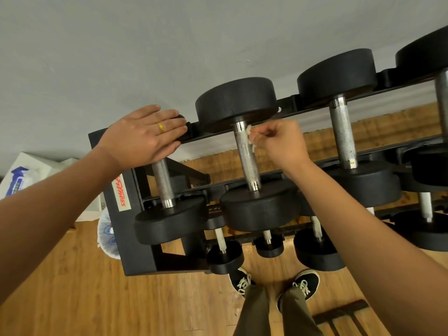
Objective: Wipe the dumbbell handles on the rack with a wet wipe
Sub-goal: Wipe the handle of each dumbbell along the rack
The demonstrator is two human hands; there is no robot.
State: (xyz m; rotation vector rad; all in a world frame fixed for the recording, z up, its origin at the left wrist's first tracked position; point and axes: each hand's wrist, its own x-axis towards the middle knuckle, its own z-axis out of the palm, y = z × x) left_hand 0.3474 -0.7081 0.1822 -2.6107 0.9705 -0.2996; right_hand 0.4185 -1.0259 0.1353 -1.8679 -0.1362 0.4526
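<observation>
- Wipe first: a small crumpled white wet wipe (251, 138) is pinched in the fingertips of the right hand (282, 144), pressed against the right side of a handle near its upper end.
- That handle is the knurled silver metal bar (247, 157) of the middle black round-headed dumbbell (257, 207) on the top tier of the rack.
- The right hand is curled closed around the wipe, knuckles up, with bits of white showing between the fingers.
- The left hand (143, 137) lies flat and open, palm down, on the far head of the leftmost black dumbbell (167, 224); a gold ring (161, 128) sits on one finger. It grips nothing.
- The leftmost dumbbell's knurled steel handle (163, 183) shows below the left palm.
- To the right rests a third black dumbbell with a longer silver handle (343, 133), well apart from both hands.
- All of these rest across the rails of a black metal rack (128, 229), whose end panel bears a white sticker with red lettering (121, 192).
- Smaller black dumbbells (224, 259) sit on the lower tiers.
- Beneath is a wooden plank floor (84, 299), with the person's dark lace-up shoes (306, 283) and olive trousers at the bottom edge.
- A white and blue bag (21, 175) rests by the grey wall at far left.
</observation>
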